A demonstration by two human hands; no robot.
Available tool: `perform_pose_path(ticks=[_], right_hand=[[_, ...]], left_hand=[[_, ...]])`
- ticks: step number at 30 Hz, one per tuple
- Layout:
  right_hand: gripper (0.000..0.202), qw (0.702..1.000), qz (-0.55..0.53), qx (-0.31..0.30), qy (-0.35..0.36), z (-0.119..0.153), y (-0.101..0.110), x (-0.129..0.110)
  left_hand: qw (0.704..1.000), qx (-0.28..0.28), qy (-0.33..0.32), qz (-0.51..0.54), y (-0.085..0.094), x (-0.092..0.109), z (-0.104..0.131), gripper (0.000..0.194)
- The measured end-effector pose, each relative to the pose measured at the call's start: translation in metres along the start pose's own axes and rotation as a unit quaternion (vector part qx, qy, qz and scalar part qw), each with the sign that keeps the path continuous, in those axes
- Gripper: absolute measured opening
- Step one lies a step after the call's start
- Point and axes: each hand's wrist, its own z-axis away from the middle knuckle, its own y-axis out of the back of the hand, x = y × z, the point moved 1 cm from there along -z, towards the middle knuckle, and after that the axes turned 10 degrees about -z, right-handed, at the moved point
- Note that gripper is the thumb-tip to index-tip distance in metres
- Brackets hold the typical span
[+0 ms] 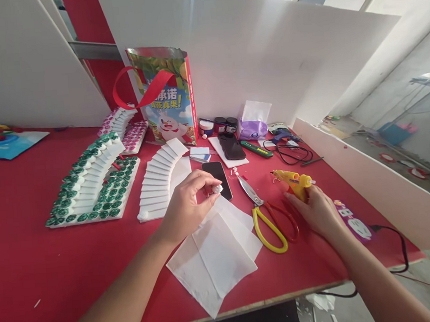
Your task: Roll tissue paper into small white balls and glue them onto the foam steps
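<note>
My left hand (193, 199) pinches a small white rolled paper piece (217, 188) between thumb and fingertips, above a phone (220, 180) and white paper sheets (225, 253). My right hand (319, 210) is wrapped round a yellow glue gun (292, 181), whose nozzle points left. Between the hands lie scissors (264, 211) with one yellow and one red handle, blades slightly apart. Left of my left hand is a curved white stair model (159, 177) with a white paper rosette (143, 216) at its near corner. A similar stair model (93, 184) beside it carries green rosettes.
A carton bag (168, 100) with a red ribbon stands at the back. Behind the hands are small jars (225, 125), a purple tissue pack (253, 129), a dark phone (231, 146), a green cutter (256, 149) and a black cable (291, 153). A purple power bank-like box (354, 222) lies right.
</note>
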Motion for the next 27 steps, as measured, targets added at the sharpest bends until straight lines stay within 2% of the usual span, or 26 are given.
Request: perform_pose_path(ticks=[2, 4, 6, 7, 8, 10, 11, 13, 15, 17, 20, 27], right_hand=[[0.042, 0.999, 0.029, -0.005, 0.025, 0.009, 0.006, 0.001], [0.047, 0.997, 0.051, -0.002, 0.051, 0.024, 0.015, 0.001], [0.055, 0.994, 0.08, 0.014, 0.078, 0.04, 0.027, -0.005], [0.051, 0.993, 0.082, 0.025, 0.083, 0.048, 0.032, -0.012], [0.045, 0.994, 0.062, 0.02, 0.089, 0.055, 0.035, -0.022], [0.033, 0.986, -0.069, 0.002, 0.154, 0.066, 0.035, -0.052], [0.028, 0.972, -0.146, -0.014, 0.186, 0.068, 0.031, -0.071], [0.021, 0.938, -0.272, -0.055, 0.206, 0.068, 0.016, -0.112], [0.017, 0.915, -0.332, -0.113, 0.202, 0.063, -0.005, -0.149], [0.016, 0.905, -0.345, -0.161, 0.188, 0.056, -0.025, -0.175], [0.019, 0.905, -0.33, -0.212, 0.165, 0.051, -0.044, -0.191], [0.016, 0.904, -0.337, -0.24, 0.112, 0.053, -0.055, -0.189]], left_hand=[[0.999, 0.004, -0.013, -0.036, 0.004, 0.004, -0.001, 0.014], [0.997, 0.009, -0.023, -0.075, 0.011, 0.007, -0.001, 0.017], [0.993, 0.012, -0.03, -0.116, 0.022, 0.008, 0.0, 0.017], [0.99, 0.012, -0.03, -0.134, 0.028, 0.008, 0.001, 0.016], [0.988, 0.011, -0.028, -0.15, 0.035, 0.008, 0.004, 0.015], [0.985, 0.008, -0.018, -0.172, 0.047, 0.008, 0.011, 0.013], [0.984, 0.008, -0.012, -0.177, 0.051, 0.008, 0.015, 0.013], [0.982, 0.001, -0.005, -0.187, 0.056, 0.008, 0.024, 0.013], [0.982, -0.014, -0.005, -0.19, 0.055, 0.009, 0.03, 0.011], [0.982, -0.023, 0.002, -0.189, 0.053, 0.009, 0.035, 0.01], [0.982, -0.01, 0.017, -0.186, 0.05, 0.008, 0.037, 0.011], [0.988, 0.019, 0.028, -0.153, 0.043, -0.003, 0.039, 0.014]])
